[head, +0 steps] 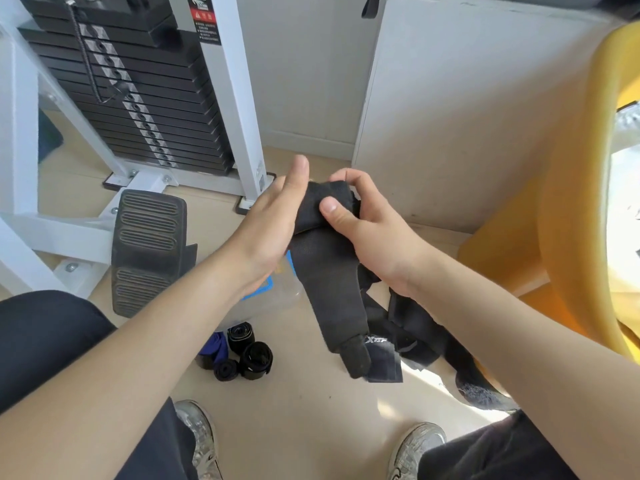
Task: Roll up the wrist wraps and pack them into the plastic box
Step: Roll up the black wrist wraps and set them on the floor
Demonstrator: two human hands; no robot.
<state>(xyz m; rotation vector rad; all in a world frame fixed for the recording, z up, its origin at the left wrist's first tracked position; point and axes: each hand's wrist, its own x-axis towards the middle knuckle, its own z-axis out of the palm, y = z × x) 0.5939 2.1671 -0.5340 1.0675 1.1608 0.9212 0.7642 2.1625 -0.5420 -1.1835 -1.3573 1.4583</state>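
I hold a black wrist wrap [327,271] up in front of me, its top end partly rolled and its tail hanging down toward the floor. My right hand [367,230] pinches the rolled top between thumb and fingers. My left hand [273,220] lies flat against the roll's left side, fingers straight. On the floor below sits a clear plastic box [273,299] with a blue clip, mostly hidden by my left forearm. Several rolled wraps [239,355], black and blue, lie beside it. A heap of unrolled black wraps [412,323] lies under my right forearm.
A white weight machine with a black plate stack [138,91] and a black foot pedal [145,251] stands at the left. A yellow plastic seat [571,202] is at the right, a white wall panel [450,116] behind. My knees and shoes [415,445] frame the beige floor.
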